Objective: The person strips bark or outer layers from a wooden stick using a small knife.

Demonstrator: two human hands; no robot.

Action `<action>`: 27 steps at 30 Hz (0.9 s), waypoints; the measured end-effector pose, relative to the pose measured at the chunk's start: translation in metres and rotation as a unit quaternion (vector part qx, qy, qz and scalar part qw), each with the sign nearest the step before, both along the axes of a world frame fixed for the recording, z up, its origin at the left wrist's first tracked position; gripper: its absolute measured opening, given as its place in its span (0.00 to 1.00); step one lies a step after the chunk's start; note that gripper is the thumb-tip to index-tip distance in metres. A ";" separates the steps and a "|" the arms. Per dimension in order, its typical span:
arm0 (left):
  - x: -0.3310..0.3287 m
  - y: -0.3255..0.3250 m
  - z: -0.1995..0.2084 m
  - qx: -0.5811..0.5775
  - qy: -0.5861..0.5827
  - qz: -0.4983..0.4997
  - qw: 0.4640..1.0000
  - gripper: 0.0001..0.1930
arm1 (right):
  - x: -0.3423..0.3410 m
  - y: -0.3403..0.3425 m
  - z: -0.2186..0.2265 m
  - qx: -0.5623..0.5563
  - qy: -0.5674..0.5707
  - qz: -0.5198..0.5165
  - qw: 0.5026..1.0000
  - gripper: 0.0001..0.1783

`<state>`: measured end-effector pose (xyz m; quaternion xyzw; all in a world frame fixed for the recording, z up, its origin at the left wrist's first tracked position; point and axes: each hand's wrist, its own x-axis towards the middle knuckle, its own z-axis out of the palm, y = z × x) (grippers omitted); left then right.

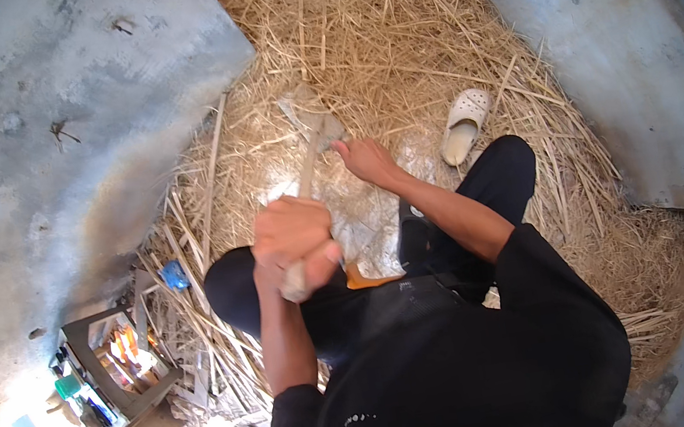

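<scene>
I'm in what looks like a rough workshop! Shavings [392,16] and pale strips [216,166] blanket the floor [366,223] between stained walls [128,113].

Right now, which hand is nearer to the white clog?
Right. The right hand is left of the white clog, apart from it; the left hand, gripping a wooden handle, is farther left and lower in the picture.

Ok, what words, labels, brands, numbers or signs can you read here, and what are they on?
None is readable.
Black shirt: small pale marks, too small to read.
Green item, lower left: too blurred to tell any lettering.
Wooden-handled tool in the left hand: no lettering visible.
</scene>
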<state>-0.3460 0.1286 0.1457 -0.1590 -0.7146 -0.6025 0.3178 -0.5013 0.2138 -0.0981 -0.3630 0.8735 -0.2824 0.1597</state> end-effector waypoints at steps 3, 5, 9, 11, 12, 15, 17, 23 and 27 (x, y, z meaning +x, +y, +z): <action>-0.001 -0.012 -0.002 0.006 0.013 0.018 1.000 0.23 | 0.004 -0.016 0.045 -0.048 -0.040 0.014 0.998 0.32; 0.001 -0.011 -0.007 0.032 0.021 0.028 0.999 0.23 | 0.030 -0.005 0.078 -0.056 -0.077 0.024 0.995 0.33; 0.003 -0.002 -0.007 0.033 0.024 0.033 0.999 0.23 | 0.004 -0.014 0.007 0.020 -0.055 -0.026 0.998 0.32; -0.001 0.001 -0.009 0.021 0.030 0.045 0.998 0.25 | -0.010 -0.016 -0.011 0.032 -0.005 -0.023 0.999 0.32; -0.001 -0.002 -0.009 0.040 0.035 0.053 0.997 0.25 | -0.014 -0.019 -0.013 0.035 0.021 -0.021 0.999 0.32; 0.007 -0.009 -0.009 0.084 0.041 0.093 0.991 0.25 | 0.010 -0.024 0.012 0.006 -0.041 -0.016 0.999 0.32; 0.004 -0.011 -0.008 0.073 0.051 0.096 0.991 0.25 | 0.028 -0.021 0.026 -0.052 -0.078 -0.018 0.995 0.32; 0.000 -0.007 -0.006 0.044 0.035 0.065 0.996 0.25 | -0.019 -0.019 -0.018 0.095 -0.035 -0.056 0.993 0.34; -0.003 -0.016 0.001 -0.027 0.012 0.049 0.998 0.18 | -0.017 -0.025 -0.008 0.014 -0.051 -0.010 0.999 0.29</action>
